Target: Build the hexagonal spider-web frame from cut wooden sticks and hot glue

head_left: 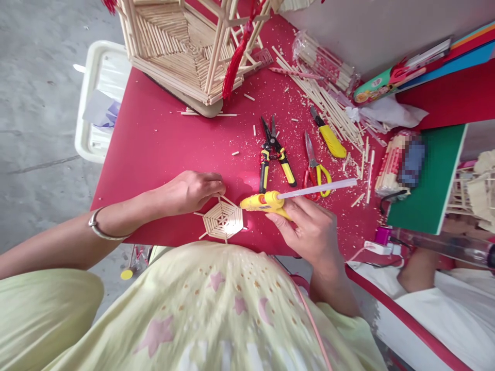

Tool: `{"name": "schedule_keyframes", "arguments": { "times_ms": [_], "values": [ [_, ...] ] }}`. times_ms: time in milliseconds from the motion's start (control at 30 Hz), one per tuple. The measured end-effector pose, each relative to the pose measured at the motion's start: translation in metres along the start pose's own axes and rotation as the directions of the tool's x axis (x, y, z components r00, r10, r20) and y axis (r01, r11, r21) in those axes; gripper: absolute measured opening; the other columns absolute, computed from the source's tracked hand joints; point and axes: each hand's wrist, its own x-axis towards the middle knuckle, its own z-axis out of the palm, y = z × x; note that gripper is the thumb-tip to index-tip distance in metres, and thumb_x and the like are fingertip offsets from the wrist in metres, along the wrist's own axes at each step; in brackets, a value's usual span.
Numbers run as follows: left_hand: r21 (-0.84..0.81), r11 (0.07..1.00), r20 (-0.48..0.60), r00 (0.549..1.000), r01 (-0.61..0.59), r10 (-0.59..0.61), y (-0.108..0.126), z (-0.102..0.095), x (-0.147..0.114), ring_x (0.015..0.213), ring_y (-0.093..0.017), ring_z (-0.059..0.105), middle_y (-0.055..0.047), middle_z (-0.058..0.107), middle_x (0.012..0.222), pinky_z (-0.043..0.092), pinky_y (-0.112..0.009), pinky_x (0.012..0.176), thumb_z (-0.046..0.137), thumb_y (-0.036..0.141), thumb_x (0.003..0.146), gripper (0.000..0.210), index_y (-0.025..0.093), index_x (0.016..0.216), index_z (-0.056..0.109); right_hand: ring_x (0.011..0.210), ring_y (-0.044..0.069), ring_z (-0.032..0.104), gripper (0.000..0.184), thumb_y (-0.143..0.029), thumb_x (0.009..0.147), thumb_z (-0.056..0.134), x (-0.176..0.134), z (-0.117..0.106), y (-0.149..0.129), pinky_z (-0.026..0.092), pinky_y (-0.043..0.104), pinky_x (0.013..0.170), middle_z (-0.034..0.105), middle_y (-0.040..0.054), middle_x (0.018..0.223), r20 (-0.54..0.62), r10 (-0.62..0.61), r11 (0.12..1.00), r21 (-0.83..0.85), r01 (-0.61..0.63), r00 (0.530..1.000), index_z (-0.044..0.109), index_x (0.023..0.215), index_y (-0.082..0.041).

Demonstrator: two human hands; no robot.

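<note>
My right hand (311, 226) grips a yellow hot glue gun (263, 202) with a long translucent glue stick (320, 187) out of its back. The gun's nozzle points left, at the upper right edge of a small hexagonal stick web (221, 220). This web is made of thin wooden sticks in rings around crossed spokes, whose ends jut out. My left hand (197, 190) is closed, its fingertips pinching at the web's upper spoke end; the exact grip is partly hidden. A light spot falls on the web's right side.
A large stick lantern frame (174, 51) with red tassels (237, 62) stands at the back left. Cutting pliers (275, 154), scissors (315, 167) and a yellow utility knife (330, 136) lie ahead. Loose sticks (320, 98) and scraps lie right. A person's arm (419, 270) shows at far right.
</note>
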Motion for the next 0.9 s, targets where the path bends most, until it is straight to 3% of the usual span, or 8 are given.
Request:
{"name": "schedule_keyframes", "arguments": {
  "times_ms": [433,767,900],
  "values": [
    [0.070,0.998,0.020,1.000,0.002,-0.003,-0.0014,-0.0002,-0.0009,0.074,-0.014,0.067,-0.008,0.073,0.100,0.042,-0.024,0.059,0.043,0.020,0.104,0.031,0.020,0.103,0.073,0.077,0.016,0.066,0.022,-0.039,0.098,0.070,0.0006,0.0019,-0.0001,0.047,0.031,0.069,0.075,0.0047,0.092,-0.025,-0.004,1.000,0.006,0.004,1.000,0.075,0.106,-0.020],
    [0.053,0.999,-0.100,0.995,-0.007,0.013,-0.0054,0.0024,0.0046,0.084,-0.019,0.064,-0.008,0.073,0.093,0.043,-0.028,0.066,0.053,0.020,0.100,0.026,0.022,0.092,0.078,0.080,0.017,0.069,0.023,-0.039,0.098,0.071,-0.0003,0.0038,0.0013,0.050,0.030,0.071,0.076,0.0059,0.096,-0.049,-0.013,1.000,0.027,0.014,0.999,0.075,0.106,-0.018],
    [0.040,0.999,-0.098,0.995,0.003,0.001,-0.0058,0.0037,0.0039,0.082,-0.018,0.063,-0.007,0.073,0.091,0.043,-0.028,0.065,0.053,0.018,0.100,0.028,0.023,0.092,0.080,0.079,0.017,0.069,0.023,-0.040,0.098,0.070,-0.0015,0.0046,0.0028,0.050,0.031,0.071,0.076,0.0060,0.096,-0.046,0.000,0.999,0.032,0.001,0.999,0.075,0.105,-0.018]
  ]
}}
